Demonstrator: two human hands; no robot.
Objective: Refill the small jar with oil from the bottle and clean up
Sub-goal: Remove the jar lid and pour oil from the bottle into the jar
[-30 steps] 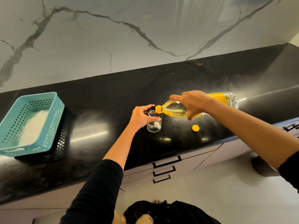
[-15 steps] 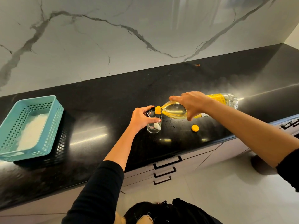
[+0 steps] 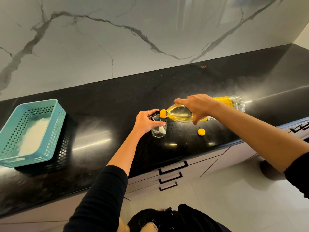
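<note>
A small clear glass jar [image 3: 158,129] with a dark rim stands upright on the black counter [image 3: 103,134]. My left hand [image 3: 145,122] wraps around its left side and rim. My right hand [image 3: 196,106] grips a clear plastic oil bottle [image 3: 179,114], which lies almost horizontal. The bottle's yellow neck rests over the jar's mouth, and yellow oil fills its lower half. The bottle's yellow cap [image 3: 201,131] lies loose on the counter to the right of the jar. I cannot tell how much oil is in the jar.
A teal perforated basket [image 3: 55,124] with a white cloth [image 3: 33,136] inside sits at the counter's left end. A marble wall backs the counter. Drawers with black handles [image 3: 170,171] run below the front edge.
Both hands, jar and bottle keep the same pose. The view has only shifted slightly.
</note>
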